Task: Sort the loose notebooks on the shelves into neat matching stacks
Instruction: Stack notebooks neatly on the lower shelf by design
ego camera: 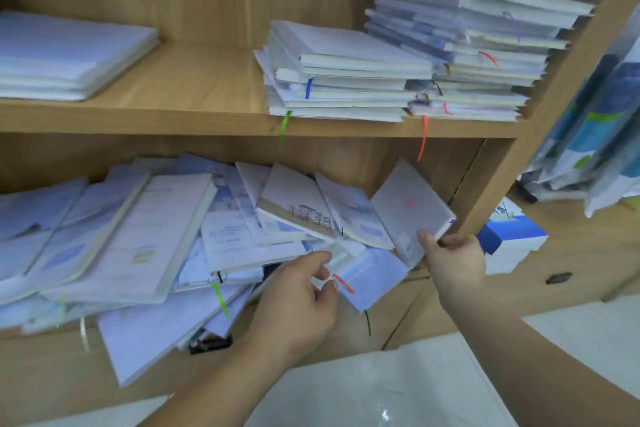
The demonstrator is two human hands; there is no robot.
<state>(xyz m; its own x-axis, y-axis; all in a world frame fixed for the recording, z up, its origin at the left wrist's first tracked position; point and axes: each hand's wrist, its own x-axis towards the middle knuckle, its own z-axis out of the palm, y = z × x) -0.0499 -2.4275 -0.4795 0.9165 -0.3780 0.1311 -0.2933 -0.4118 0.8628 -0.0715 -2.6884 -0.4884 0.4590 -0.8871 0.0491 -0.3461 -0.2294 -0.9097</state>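
Observation:
A loose heap of pale notebooks (pixel 145 239) covers the lower shelf (pixel 346 333), many hanging over its front edge. My right hand (pixel 453 258) grips the lower corner of a grey notebook (pixel 408 208) that stands tilted at the heap's right end. My left hand (pixel 301 302) pinches a small white notebook (pixel 341 255) with an orange ribbon, low in the heap. On the upper shelf (pixel 207 114) sit a short stack at the left (pixel 69 55), a middle stack (pixel 346 76) and a tall stack at the right (pixel 467 28).
A wooden side panel (pixel 502 184) closes the shelf bay on the right. Beyond it lie a blue and white box (pixel 509 236) and hanging plastic-wrapped items (pixel 595 135). Coloured ribbon bookmarks dangle over both shelf edges. A white surface (pixel 381 392) lies below my arms.

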